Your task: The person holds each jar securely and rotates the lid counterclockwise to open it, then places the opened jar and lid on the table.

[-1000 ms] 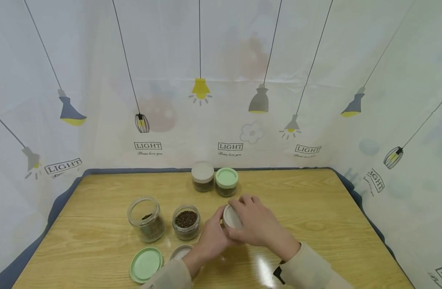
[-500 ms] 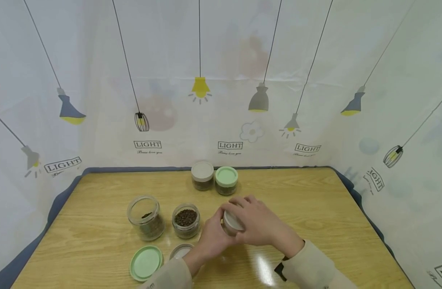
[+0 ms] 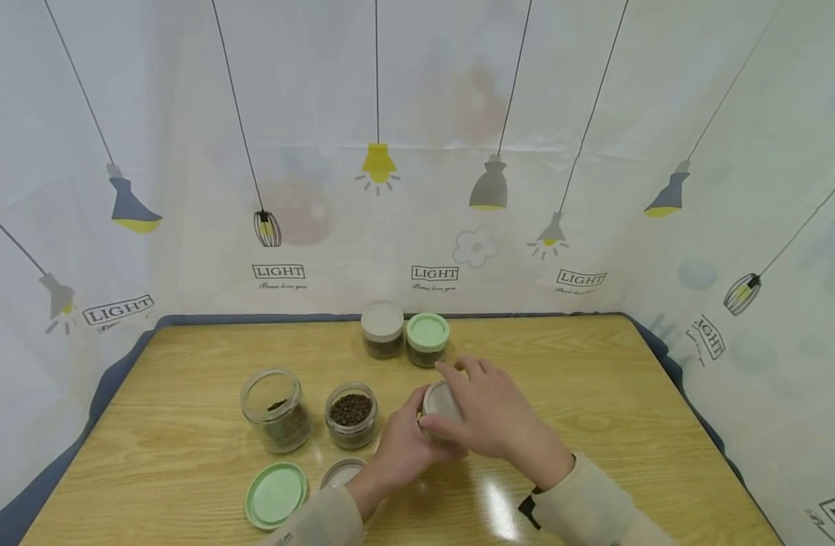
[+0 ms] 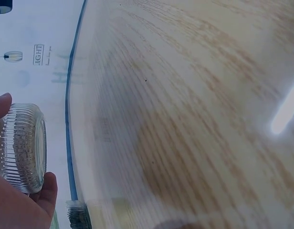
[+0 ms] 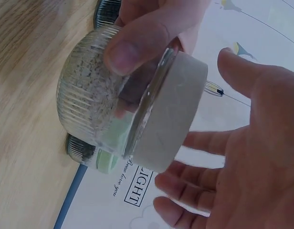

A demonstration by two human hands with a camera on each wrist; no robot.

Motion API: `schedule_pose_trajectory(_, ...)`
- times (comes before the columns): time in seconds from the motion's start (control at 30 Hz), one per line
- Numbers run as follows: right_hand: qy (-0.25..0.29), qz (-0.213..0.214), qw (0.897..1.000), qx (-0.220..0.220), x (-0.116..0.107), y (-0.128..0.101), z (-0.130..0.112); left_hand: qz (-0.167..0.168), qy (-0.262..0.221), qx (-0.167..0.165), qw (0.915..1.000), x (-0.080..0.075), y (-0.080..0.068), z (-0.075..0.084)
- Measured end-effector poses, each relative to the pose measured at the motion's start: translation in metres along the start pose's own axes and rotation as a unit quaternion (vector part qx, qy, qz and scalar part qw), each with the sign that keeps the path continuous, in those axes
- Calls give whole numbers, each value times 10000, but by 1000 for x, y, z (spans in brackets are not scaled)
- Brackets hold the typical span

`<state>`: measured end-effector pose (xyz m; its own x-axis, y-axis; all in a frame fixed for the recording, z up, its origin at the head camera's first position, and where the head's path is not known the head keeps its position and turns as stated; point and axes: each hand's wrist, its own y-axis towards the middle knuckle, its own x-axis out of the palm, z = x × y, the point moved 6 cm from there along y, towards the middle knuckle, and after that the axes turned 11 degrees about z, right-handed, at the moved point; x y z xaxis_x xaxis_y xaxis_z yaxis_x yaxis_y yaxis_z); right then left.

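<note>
My left hand (image 3: 405, 441) grips a ribbed glass jar (image 5: 85, 90), its thumb pressed along the side in the right wrist view. Pale, speckled contents show inside the glass. A light grey lid (image 5: 171, 114) sits on the jar's mouth, and the jar is tilted. Around that lid my right hand (image 3: 495, 417) spreads loosely: in the right wrist view its thumb stands apart from the rim and its fingers bend near the far side. The left wrist view shows the jar's ribbed base end (image 4: 30, 148) between thumb and fingers.
To the left stand a taller uncovered jar (image 3: 294, 428) and a jar of dark brown beans (image 3: 351, 412). A green lid (image 3: 277, 497) and a grey lid (image 3: 342, 472) lie nearer. Behind are a grey-lidded jar (image 3: 383, 330) and a green-lidded jar (image 3: 427, 340).
My right hand has loosened from the lid, its fingers lifting and spreading after turning about it. My left hand keeps its grip on the jar in much the same place.
</note>
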<state>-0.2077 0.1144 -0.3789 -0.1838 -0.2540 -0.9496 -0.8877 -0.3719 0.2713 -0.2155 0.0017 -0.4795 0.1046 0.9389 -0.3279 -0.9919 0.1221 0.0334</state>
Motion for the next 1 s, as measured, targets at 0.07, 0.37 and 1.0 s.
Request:
schedule_pose_trajectory(0.07, -150, -166, 9995, 200, 4, -1, 1, 7, 14, 49, 10000, 0, 0, 0)
schedule_pose_trajectory(0.37, -87, -425, 9973, 591, 13, -1, 1, 8, 116, 270, 9996, 0, -1, 0)
schedule_pose_trajectory(1.0, 947, -807, 9907, -542, 5, 0, 2, 81, 108, 192, 9997, 2, -1, -2)
